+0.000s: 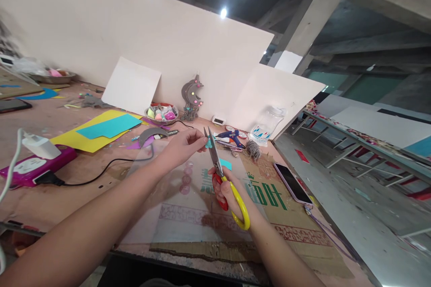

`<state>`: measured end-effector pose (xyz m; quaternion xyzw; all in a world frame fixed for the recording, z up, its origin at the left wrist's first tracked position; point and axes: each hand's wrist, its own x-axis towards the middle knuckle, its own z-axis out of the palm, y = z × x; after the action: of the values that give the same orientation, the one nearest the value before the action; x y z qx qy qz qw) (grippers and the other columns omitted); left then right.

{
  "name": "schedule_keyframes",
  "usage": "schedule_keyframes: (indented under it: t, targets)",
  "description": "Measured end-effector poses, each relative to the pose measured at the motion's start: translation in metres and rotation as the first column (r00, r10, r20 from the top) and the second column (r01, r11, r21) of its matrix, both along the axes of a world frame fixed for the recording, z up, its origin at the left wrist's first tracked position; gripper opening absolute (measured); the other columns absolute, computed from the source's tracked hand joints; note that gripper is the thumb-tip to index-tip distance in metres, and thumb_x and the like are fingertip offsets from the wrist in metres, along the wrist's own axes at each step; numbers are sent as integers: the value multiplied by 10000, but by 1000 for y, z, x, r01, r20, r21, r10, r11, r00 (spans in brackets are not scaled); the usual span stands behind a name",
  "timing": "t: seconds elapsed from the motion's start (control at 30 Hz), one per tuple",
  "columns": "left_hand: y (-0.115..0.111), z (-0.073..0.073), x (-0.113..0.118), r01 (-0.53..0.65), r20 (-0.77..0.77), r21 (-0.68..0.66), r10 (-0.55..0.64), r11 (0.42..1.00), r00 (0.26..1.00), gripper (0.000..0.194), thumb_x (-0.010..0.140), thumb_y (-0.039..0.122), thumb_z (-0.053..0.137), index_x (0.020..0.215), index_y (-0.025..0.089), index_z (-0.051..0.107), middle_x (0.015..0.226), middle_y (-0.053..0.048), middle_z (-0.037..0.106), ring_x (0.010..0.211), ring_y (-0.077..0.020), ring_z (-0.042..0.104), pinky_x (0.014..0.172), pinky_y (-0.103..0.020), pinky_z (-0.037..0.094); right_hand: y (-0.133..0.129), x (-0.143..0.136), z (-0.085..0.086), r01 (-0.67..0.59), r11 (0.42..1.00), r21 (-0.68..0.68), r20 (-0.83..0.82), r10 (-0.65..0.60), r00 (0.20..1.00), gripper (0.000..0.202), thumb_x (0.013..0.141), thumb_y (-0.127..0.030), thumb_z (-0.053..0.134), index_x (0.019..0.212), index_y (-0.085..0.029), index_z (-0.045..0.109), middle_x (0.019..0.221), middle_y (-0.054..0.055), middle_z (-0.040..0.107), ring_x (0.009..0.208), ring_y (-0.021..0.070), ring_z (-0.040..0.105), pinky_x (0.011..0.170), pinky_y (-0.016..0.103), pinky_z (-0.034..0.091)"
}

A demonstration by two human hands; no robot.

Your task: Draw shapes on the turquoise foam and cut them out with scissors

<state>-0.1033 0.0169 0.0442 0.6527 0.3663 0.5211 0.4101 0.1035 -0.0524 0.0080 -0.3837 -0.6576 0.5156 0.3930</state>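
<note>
L hand point(190, 145) pinched a teal piece point(208, 143) above the surface point(97, 202), between front & back edges, prob. light, easily creased, best held by its rim, w/ R hand point(229, 193) gripping open-bladed scissors point(214, 154).

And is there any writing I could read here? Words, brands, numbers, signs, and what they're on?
No text reads clearly enough to quote.
Brown sheet: large green characters and a small crown sign; characters unclear.
Translucent sheet: round reddish marks, unclear.
Clear container: blue lettering, too small and blurred.
Small white device: its dark display is too small to read.
</note>
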Motion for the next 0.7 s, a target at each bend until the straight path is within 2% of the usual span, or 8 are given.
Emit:
schedule_keyframes:
  t: [0.2,0.33,0.7]
  targets:
    - [-4,-3,5,70,-7,-49,-71,996,997,250,844,402,603,750,171,616,737,-26,700,702,-142,623,696,-284,480,1,-4,0,-86,996,30,-36,87,996,677,790,-793,450,1146,-219,506,697,-54,384,497,81,260,450,229,234]
    - [-6,-2,8,126,38,-52,-124,991,992,244,837,390,611,735,168,608,714,-20,688,691,-134,622,692,-273,491,2,-6,1,-88,996,9,-81,88,993,658,793,-790,450,1125,-225,503,676,-61,364,485,83,244,439,226,223]
    - [-11,1,13,140,54,-73,-137,987,989,295,794,432,641,676,167,588,665,-14,654,647,-121,596,656,-258,494,1,-8,1,-71,997,-28,-127,67,990,639,777,-780,498,1085,-220,503,669,-67,362,479,80,248,437,225,238]
